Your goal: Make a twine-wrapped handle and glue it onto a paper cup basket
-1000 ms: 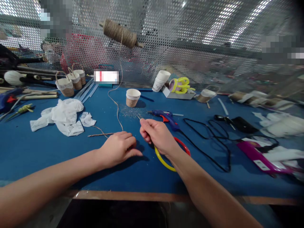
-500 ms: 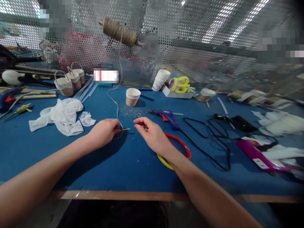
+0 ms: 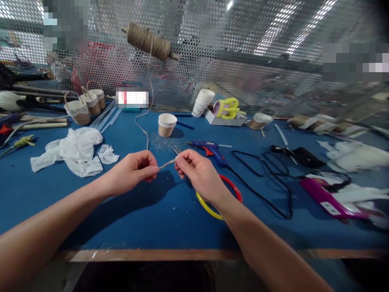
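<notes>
A short stretch of brown twine (image 3: 166, 164) runs between my two hands. My left hand (image 3: 141, 168) pinches it, with the strand from the twine spool (image 3: 148, 41) coming down behind that hand. At the other end, my right hand (image 3: 194, 168) closes thumb and fingers on the twine's tip. Under the right wrist lie scissors with one red and one yellow handle (image 3: 209, 207); their metal tip shows just beyond the fingers. Behind the hands stands a small burlap-wrapped cup (image 3: 167, 125) with a white lace rim. A blue glue gun (image 3: 209, 147) lies to its right.
White lace (image 3: 77, 150) is heaped at left, near several handled cups (image 3: 78, 113). Stacked paper cups (image 3: 202, 103) and a white box (image 3: 225, 118) stand at the back. A black cord (image 3: 261, 198) and a purple power strip (image 3: 325, 198) lie at right.
My right hand has closed on the twine's free end, which stuck out from my left hand before. The twine is now stretched between both hands. The view has shifted slightly.
</notes>
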`<state>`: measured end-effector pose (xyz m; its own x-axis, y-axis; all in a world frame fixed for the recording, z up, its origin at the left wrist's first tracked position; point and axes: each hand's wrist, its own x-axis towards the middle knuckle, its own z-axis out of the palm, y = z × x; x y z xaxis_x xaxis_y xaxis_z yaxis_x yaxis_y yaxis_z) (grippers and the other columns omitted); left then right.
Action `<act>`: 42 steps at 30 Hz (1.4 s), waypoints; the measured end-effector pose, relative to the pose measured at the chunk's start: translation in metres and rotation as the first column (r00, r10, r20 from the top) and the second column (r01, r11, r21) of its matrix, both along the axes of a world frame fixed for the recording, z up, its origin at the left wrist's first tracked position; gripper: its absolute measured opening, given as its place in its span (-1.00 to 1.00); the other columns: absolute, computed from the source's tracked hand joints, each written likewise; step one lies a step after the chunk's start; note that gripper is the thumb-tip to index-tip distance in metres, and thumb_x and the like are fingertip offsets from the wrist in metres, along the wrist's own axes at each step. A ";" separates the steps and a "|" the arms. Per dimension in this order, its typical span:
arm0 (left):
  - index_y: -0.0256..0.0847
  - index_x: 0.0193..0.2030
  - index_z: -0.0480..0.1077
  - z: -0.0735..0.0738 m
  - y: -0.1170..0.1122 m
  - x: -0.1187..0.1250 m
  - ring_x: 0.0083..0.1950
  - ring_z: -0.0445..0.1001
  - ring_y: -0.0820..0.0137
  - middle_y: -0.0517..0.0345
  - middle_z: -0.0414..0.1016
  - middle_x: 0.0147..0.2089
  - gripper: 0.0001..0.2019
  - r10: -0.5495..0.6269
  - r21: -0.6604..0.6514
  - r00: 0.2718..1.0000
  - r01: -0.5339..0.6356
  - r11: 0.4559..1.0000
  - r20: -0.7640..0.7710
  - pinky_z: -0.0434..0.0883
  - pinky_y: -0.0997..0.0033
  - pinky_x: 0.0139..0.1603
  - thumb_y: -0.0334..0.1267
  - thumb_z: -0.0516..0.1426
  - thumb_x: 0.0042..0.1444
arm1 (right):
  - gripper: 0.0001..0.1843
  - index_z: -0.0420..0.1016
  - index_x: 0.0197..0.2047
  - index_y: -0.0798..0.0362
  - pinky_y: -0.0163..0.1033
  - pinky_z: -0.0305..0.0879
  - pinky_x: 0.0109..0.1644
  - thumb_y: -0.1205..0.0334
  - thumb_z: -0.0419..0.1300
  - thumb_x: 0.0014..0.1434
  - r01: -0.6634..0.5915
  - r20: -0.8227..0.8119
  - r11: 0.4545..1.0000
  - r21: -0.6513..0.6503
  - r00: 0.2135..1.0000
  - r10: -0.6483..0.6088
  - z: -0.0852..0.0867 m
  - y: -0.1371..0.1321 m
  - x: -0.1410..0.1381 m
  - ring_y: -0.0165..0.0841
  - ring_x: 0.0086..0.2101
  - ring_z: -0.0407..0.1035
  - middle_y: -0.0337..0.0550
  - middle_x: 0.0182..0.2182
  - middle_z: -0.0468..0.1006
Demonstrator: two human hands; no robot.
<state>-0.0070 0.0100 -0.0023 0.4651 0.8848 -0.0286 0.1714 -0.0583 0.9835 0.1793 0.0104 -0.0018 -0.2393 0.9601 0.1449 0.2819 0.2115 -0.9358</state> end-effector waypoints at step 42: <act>-0.30 -0.46 0.24 0.003 -0.006 0.002 -0.53 0.25 0.59 0.27 0.31 -0.55 -0.86 0.053 -0.357 0.959 0.053 0.932 0.279 0.16 0.53 -0.46 -0.31 0.14 0.01 | -0.73 0.20 -0.56 0.08 -0.38 -0.01 -0.61 0.17 0.21 -0.01 -0.085 -0.474 0.966 -0.245 0.879 -0.043 -0.001 0.001 -0.003 -0.59 -0.67 0.10 -0.38 -0.67 0.25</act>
<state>-0.0045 0.0043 0.0006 0.5006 0.8394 -0.2118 -0.1136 0.3062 0.9452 0.1763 0.0113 -0.0023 -0.2244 0.9745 0.0004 -0.2088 -0.0477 -0.9768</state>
